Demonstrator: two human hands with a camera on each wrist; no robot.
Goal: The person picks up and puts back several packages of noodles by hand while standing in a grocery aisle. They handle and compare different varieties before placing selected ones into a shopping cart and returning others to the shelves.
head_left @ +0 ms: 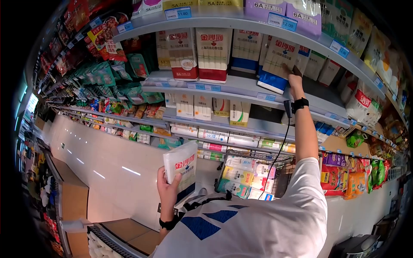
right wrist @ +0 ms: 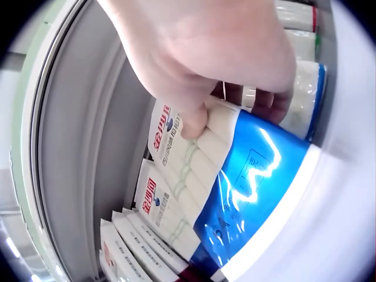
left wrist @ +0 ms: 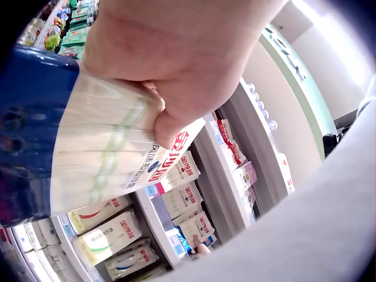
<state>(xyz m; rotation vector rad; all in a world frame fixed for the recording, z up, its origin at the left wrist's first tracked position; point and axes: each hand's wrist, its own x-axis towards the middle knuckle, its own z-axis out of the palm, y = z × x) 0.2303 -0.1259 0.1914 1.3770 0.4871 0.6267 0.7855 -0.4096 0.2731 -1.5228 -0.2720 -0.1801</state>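
My left hand point(head_left: 169, 190) grips a pack of dried noodles point(head_left: 184, 165) upright in front of my body, thumb across its front. The pack is clear with red lettering and a dark blue lower end point(left wrist: 35, 129). My right hand point(head_left: 295, 81) reaches to the shelf and holds another noodle pack point(head_left: 278, 58) by its side edge. In the right wrist view, the thumb point(right wrist: 195, 122) lies on the front of this pack and the fingers go behind it. Its bright blue end point(right wrist: 247, 182) is at the shelf's front edge, and the pack leans.
Similar noodle packs with red ends point(head_left: 213, 56) stand to the left on the same shelf point(head_left: 241, 86). Below, a wire shopping cart point(head_left: 282, 165) holds several packs. Overhead runs another shelf point(head_left: 223, 17) with price tags. A black cable point(head_left: 282, 148) hangs from my right wrist.
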